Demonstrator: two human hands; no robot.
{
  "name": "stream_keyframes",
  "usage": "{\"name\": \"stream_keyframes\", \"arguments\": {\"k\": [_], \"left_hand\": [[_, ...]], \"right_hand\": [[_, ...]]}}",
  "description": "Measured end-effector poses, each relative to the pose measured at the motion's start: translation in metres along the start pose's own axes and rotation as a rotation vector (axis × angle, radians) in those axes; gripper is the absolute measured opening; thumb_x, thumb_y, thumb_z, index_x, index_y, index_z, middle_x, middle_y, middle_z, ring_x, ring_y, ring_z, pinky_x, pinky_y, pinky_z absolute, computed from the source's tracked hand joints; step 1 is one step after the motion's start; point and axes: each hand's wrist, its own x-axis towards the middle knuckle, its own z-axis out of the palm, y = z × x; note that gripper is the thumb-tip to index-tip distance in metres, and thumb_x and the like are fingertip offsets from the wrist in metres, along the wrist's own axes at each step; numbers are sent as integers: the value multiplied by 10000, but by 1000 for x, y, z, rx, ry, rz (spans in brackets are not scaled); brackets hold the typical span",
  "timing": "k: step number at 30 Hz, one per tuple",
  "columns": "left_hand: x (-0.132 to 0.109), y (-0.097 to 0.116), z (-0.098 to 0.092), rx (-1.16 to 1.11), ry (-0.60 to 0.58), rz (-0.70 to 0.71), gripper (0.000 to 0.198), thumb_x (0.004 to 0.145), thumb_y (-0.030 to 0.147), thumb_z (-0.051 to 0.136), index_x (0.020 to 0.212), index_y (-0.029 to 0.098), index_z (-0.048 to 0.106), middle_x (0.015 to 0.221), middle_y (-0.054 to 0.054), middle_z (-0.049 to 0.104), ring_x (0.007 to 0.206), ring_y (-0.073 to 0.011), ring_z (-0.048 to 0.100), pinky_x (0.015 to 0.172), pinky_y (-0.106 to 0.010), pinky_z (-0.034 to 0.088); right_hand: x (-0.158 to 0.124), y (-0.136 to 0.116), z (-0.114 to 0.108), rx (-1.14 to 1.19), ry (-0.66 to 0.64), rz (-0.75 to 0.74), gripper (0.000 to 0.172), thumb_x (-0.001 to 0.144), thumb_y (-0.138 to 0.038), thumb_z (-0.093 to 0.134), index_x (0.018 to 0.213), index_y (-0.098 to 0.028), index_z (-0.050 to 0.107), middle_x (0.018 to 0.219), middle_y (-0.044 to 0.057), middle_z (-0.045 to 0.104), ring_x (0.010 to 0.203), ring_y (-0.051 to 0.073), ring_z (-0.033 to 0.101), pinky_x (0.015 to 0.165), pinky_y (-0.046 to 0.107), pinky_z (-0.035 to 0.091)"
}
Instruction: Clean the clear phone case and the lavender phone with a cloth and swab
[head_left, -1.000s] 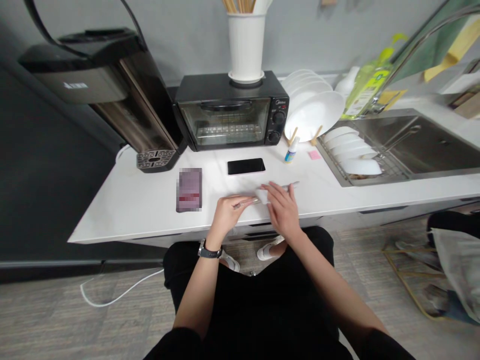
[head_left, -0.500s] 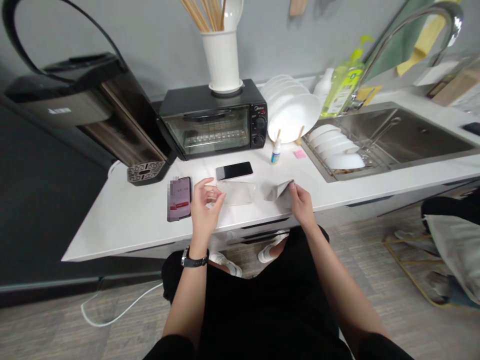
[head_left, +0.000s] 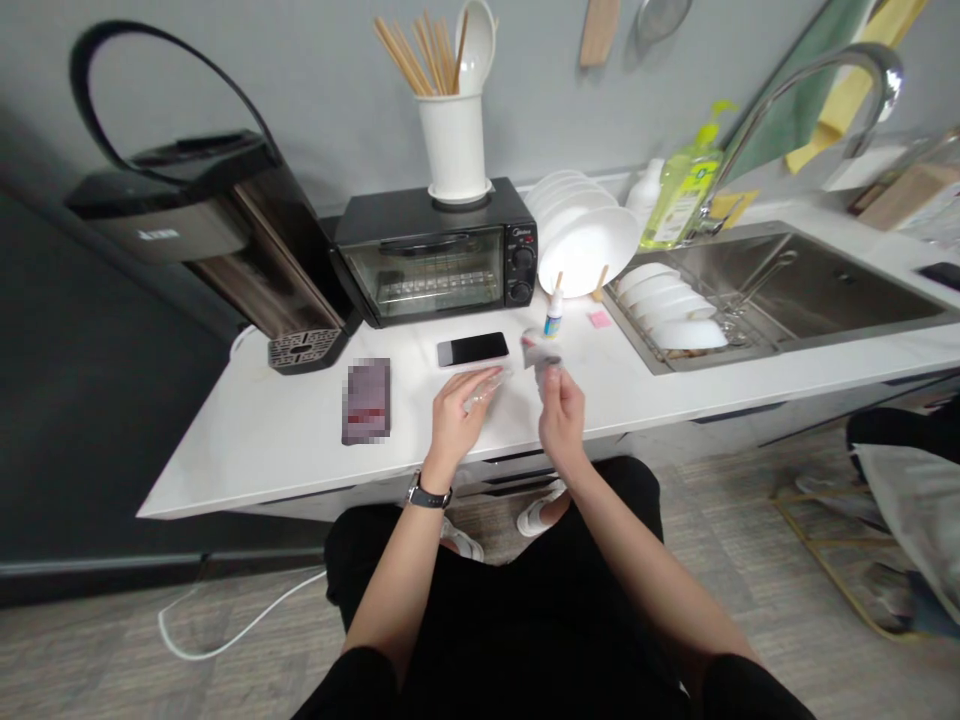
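My left hand, with a watch on its wrist, has its fingers closed around a clear plastic piece just above the counter. Whether that piece is a case or a film I cannot make out. My right hand pinches a crumpled, thin grey cloth to the right of it. Behind my left hand a phone with a black screen lies flat. Another phone, its screen blurred out, rests farther left. A small white spray bottle stands upright behind the cloth.
A toaster oven stands at the back, bearing a white utensil holder. The tall dark drinks machine is at left. White plates, a pink slip and the sink are at right.
My left hand has moved right and gathered up the clear plastic piece that lay flat on the counter. My right hand has come left with the grey cloth, closer to the left hand.
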Motion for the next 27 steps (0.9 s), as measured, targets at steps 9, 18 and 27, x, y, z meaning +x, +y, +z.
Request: {"name": "stream_keyframes", "arguments": {"k": [9, 18, 27], "left_hand": [[-22, -33, -1, -20, -11, -82, 411, 1015, 528, 606, 1198, 194, 760, 1257, -185, 773, 1203, -314, 727, 1033, -474, 577], [-18, -23, -1, -75, -75, -44, 284, 1016, 394, 622, 868, 194, 759, 1048, -118, 794, 981, -259, 762, 873, -403, 613], [-14, -18, 1, -39, -98, 22, 188, 985, 196, 581, 883, 189, 739, 1142, -113, 775, 1039, -236, 756, 895, -340, 588]], "right_hand": [[-29, -29, 27, -288, -266, -485, 498, 1094, -210, 419, 1576, -225, 544, 1600, 71, 599, 1663, 267, 262, 1363, 562, 248], [-29, -2, 17, -314, -223, -579, 560, 1094, -201, 372, 1650, -240, 425, 1567, 95, 630, 1589, 257, 428, 1313, 554, 352], [-40, -15, 26, -254, -74, -256, 549, 1109, -255, 298, 1639, -244, 439, 1602, 116, 589, 1641, 305, 322, 1299, 638, 324]]}}
